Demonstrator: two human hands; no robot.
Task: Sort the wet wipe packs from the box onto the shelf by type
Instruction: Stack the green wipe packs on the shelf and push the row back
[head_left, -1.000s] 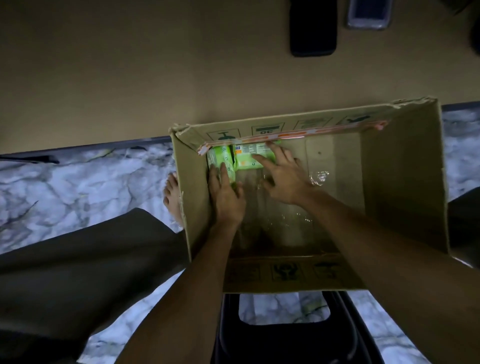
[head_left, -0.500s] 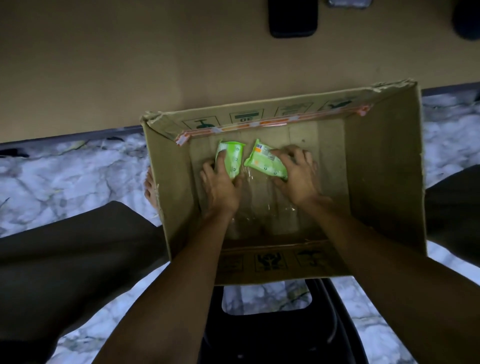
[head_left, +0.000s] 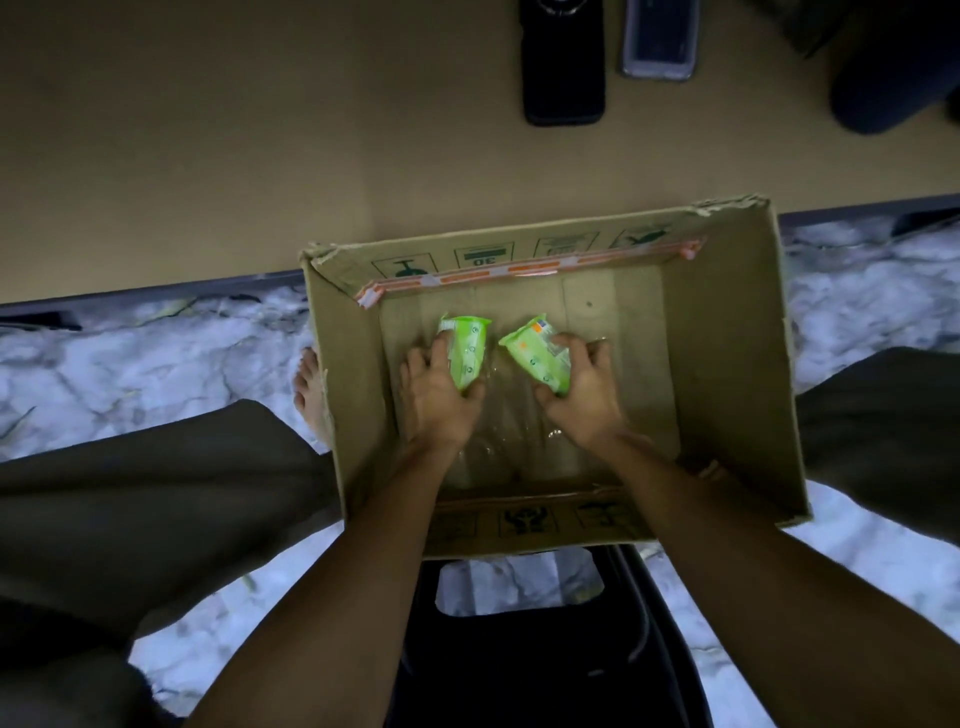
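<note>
An open cardboard box (head_left: 727, 364) stands on the floor between my knees. Both my hands are down inside it. My left hand (head_left: 436, 400) grips a green wet wipe pack (head_left: 467, 348), held upright on its edge. My right hand (head_left: 582, 389) grips a second green wet wipe pack (head_left: 530, 353) that has an orange patch at its top and is tilted to the left. The two packs are a little apart. Clear plastic film (head_left: 498, 447) lies on the box bottom under my hands. The tan shelf surface (head_left: 260, 145) runs across the far side of the box.
A black phone-like slab (head_left: 563, 67) and a clear-cased device (head_left: 660, 41) lie on the tan surface at the back. A dark rounded object (head_left: 893, 78) sits at the back right. A black stool (head_left: 519, 649) is under me, on a marble floor (head_left: 156, 358).
Both hands have closed round the packs and lifted them off the far wall of the box, pulling them apart. The view has tilted so more of the tan surface shows.
</note>
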